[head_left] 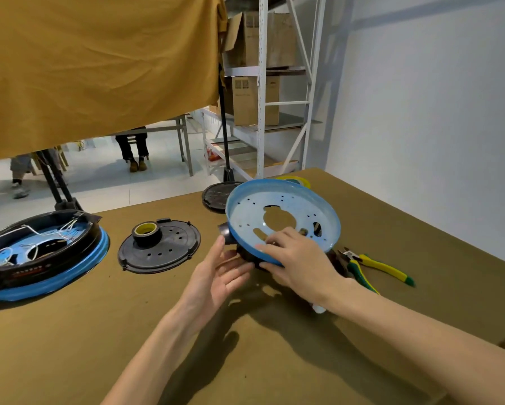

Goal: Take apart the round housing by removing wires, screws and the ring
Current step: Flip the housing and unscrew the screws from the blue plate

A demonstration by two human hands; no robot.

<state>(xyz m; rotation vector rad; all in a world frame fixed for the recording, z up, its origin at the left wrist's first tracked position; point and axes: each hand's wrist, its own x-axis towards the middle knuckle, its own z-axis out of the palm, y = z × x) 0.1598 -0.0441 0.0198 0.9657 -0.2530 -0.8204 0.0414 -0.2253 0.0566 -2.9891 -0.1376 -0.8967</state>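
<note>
A round blue housing [298,200] is held tilted above the table, its pale inside facing me, with holes and a large middle cutout. A black part [227,232] sticks out beneath its left edge. My right hand [301,260] grips the housing's near rim, fingers inside and thumb under. My left hand [220,273] is open below the left edge, fingertips touching the black part. A second blue housing [70,267] with a black ring [45,226] and white wires [29,229] lies on the table at far left.
A black perforated cover [172,252] lies at centre-left with a roll of black tape [146,233] on it. Another black disc [214,195] lies behind the held housing. Yellow-green pliers [377,266] lie to the right. The table's right edge is near a white wall.
</note>
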